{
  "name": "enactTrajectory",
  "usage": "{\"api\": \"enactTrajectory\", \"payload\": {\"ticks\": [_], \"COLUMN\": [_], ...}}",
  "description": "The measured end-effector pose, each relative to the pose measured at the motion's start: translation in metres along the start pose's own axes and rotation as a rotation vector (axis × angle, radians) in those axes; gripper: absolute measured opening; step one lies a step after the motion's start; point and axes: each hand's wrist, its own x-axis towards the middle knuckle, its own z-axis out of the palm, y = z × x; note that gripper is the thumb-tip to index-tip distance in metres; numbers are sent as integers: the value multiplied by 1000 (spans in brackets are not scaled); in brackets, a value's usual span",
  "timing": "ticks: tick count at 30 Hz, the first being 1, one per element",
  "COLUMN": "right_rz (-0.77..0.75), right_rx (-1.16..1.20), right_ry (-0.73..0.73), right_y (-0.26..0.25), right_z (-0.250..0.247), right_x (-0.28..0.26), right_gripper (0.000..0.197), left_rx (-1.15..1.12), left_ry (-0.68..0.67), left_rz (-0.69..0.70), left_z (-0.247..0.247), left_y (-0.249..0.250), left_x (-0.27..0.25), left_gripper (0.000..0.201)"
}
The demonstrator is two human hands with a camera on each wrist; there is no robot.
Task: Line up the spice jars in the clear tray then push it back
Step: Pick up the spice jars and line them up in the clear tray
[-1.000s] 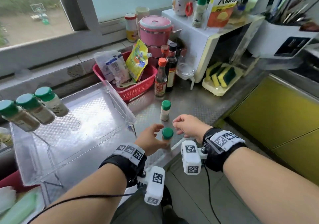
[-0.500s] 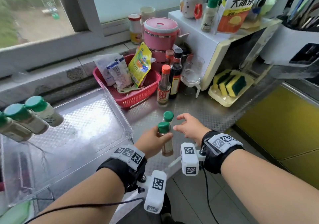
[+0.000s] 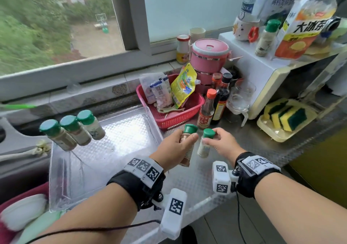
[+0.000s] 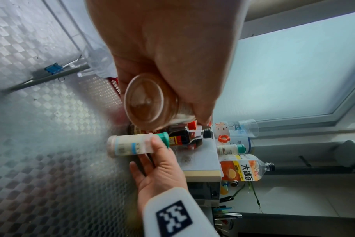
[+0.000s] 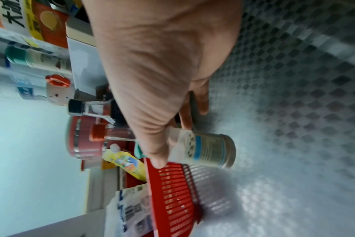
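Note:
A clear tray (image 3: pixel 116 131) lies on the steel counter, left of my hands. Three green-capped spice jars (image 3: pixel 75 129) stand in a row at its far left edge. My left hand (image 3: pixel 180 142) grips a brown spice jar (image 3: pixel 186 153) round its upper body and holds it off the counter, just right of the tray's corner; the left wrist view shows the brown jar's base (image 4: pixel 146 102). My right hand (image 3: pixel 212 137) pinches a pale spice jar (image 3: pixel 203 148) at its green cap, right beside the brown one. In the right wrist view the pale jar (image 5: pixel 209 150) hangs from my thumb and fingers.
A red basket (image 3: pixel 178 116) of sachets sits behind the tray's right corner. Sauce bottles (image 3: pixel 206 110) and a glass mug (image 3: pixel 238 101) stand just beyond my hands. A white microwave (image 3: pixel 259 70) carries another green-capped jar (image 3: pixel 266 39). Sponges (image 3: pixel 283 116) lie at the right.
My left hand has lifted the brown jar off the counter. My right hand has reached forward and taken hold of the pale jar at its cap.

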Motion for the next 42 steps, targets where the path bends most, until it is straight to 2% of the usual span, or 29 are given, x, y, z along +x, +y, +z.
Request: {"api": "enactTrajectory", "payload": {"ticks": [4,8,13,15,18,22,25,26,29,31,38,42], "right_rz": [-52,-48,-63,-66,-76,-115,-161,-177,-225,-256,-313,-344], "right_rx": [312,495,595,607,591,541,413,386,328,302,248,211], "right_ry": [-41,-162,-292,-353,-450,-518,-538,-541,-556,-557,-582,-587], "right_y": [-41,-69,-91,-99,-109,-124,-134,-136,-146,-154,-175,-184], "right_z": [-2,8,34,45,62,88,106,109,120,125,138,137], "right_x": [-8,-18,-34,-39,-44,-50,-54,-55,-55,-54,-43,-34], "right_gripper": [10,12,31,37,57,45,59,58,33,26,37,35], "left_rx": [-171,-299,-475,-534,-582,-582,-547,-523,-440,-408,-331,-133], "left_ry": [33,48,61,76,110,192,253,271,341,387,503,542], "left_rz": [18,30,37,26,35,71,83,93,121,131,122,111], "left_z": [-9,-19,-39,-49,-63,-81,-94,-98,-113,-121,-148,-161], "left_y": [8,15,13,10,7,-1,-7,-9,-13,-14,-14,-9], "left_x": [-4,-10,-19,-26,-38,-55,-66,-67,-72,-72,-66,-62], "left_gripper": [38,34,19,21,29,30,25,24,31,32,37,31]}}
